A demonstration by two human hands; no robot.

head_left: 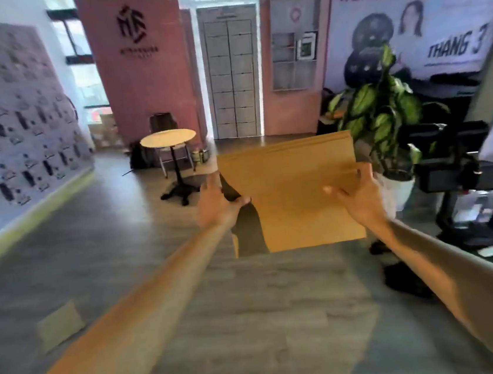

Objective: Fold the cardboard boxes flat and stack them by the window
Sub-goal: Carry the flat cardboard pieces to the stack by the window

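Here, from the head view, the cardboard box [293, 193] hung flattened in the air between both hands: left hand [215, 204] fingers curled around its left edge, right hand [359, 194] fingers pinching its right edge.

The cardboard box [298, 193] is plain tan-brown, and a paler beige cardboard piece [60, 325] lies on the grey wood-grain floor [254, 324]. The round table [167, 137] has a pale cream top on a black pedestal, before a dusty-pink panel [139, 66] bearing a black logo. The potted plant [384, 109] has green leaves mottled with cream, in a white pot.
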